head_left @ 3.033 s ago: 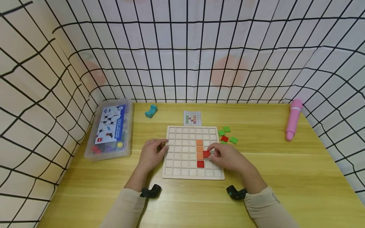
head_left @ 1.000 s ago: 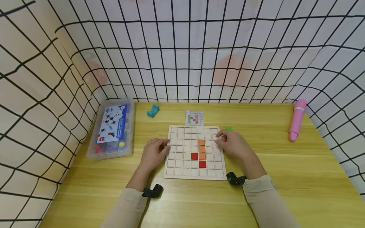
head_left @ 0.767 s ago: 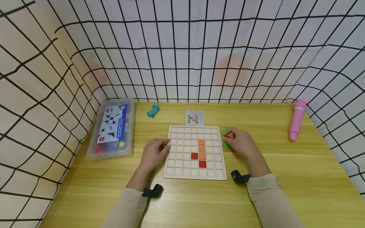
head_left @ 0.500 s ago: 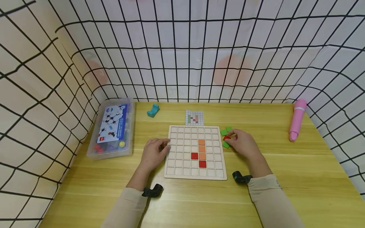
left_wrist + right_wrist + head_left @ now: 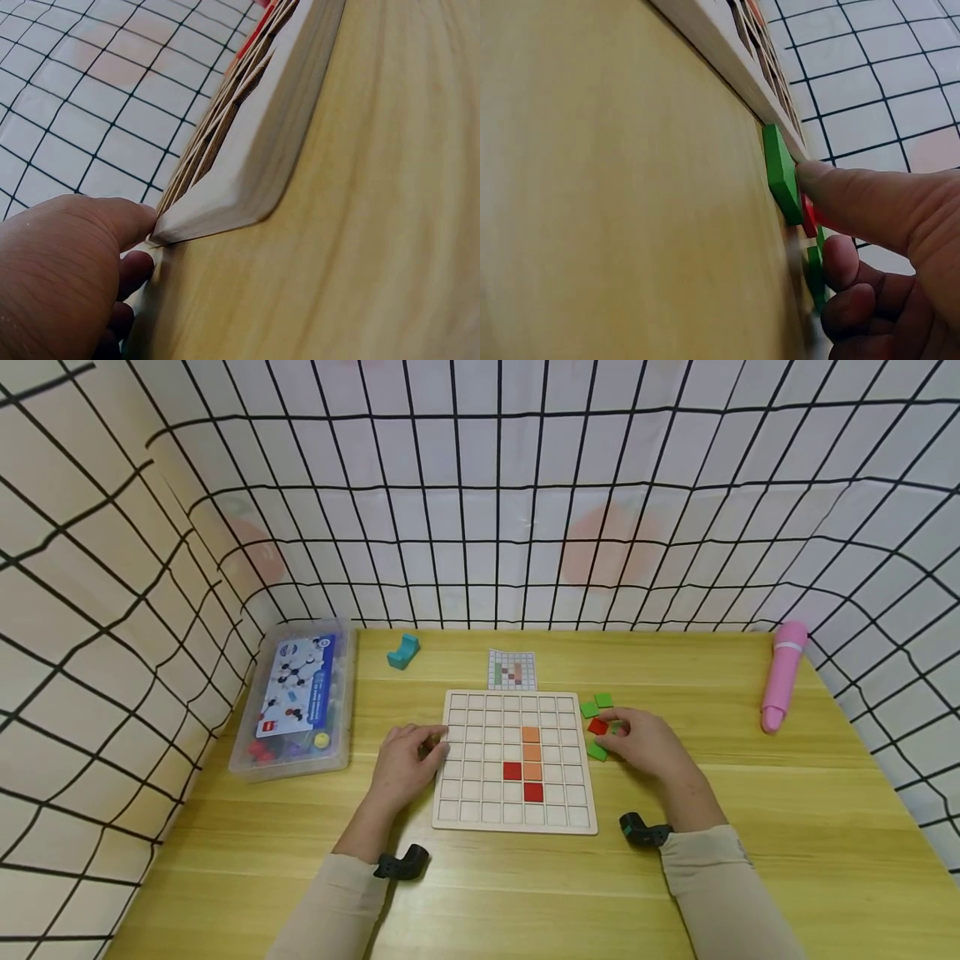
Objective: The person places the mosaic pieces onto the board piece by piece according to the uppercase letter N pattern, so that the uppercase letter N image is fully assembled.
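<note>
The left hand (image 5: 407, 766) rests beside the wooden grid board (image 5: 480, 817), its fingertips touching the left edge. In the left wrist view, a digit presses the board's corner while other fingers curl below it. Right of the board, the right hand (image 5: 643, 743) has thumb and index finger spread around a red square tile (image 5: 597, 727) lying on the table. Its thumb sits right at a green tile (image 5: 597, 752). More green tiles (image 5: 589, 710) lie close by, one partly hidden by the hand. On the board are orange tiles (image 5: 532, 752) in a column and two red tiles (image 5: 512, 771).
A small pattern card (image 5: 512, 670) lies behind the board. At left are a clear plastic box (image 5: 341, 743) with a molecule label and a teal block (image 5: 403, 652). A pink cylinder (image 5: 782, 681) lies far right. Black-lined white walls surround the table.
The right hand has set a red tile in a cell left of the orange column, then moved right to the loose tiles. The lower green tile has slid slightly toward the person. The left hand stays put.
</note>
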{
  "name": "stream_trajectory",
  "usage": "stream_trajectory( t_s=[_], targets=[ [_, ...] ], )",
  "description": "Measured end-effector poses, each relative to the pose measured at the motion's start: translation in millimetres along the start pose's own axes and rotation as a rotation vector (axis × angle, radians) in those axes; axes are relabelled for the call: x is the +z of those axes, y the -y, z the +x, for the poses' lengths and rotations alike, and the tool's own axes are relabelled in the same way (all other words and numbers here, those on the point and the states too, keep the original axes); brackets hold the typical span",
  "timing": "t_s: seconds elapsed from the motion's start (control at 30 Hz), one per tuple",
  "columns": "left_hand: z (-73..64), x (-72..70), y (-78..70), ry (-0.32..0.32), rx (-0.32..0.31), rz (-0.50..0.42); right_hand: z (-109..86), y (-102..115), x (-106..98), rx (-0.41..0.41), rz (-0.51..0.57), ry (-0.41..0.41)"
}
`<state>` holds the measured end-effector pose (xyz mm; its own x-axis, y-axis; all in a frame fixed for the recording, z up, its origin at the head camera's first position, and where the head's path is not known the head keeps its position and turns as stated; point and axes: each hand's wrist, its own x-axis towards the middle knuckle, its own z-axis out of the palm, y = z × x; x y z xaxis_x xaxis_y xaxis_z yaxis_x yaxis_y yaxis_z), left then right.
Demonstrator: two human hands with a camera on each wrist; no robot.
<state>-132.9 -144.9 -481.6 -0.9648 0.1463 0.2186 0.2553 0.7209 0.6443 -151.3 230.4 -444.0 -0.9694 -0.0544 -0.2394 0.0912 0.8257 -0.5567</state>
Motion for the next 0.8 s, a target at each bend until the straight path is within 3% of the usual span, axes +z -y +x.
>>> stream_trajectory(
  t_s=[0.23,0.8],
  targets=[
    [0.1,0.5,1.4,-0.004,0.007,0.003,0.4,-5.9,1.7,-0.026,-0.015,-0.040],
    [0.3,0.7,2.3,0.009,-0.004,0.019,0.6,-6.4,2.6,-0.013,0.020,-0.043]
  ],
)
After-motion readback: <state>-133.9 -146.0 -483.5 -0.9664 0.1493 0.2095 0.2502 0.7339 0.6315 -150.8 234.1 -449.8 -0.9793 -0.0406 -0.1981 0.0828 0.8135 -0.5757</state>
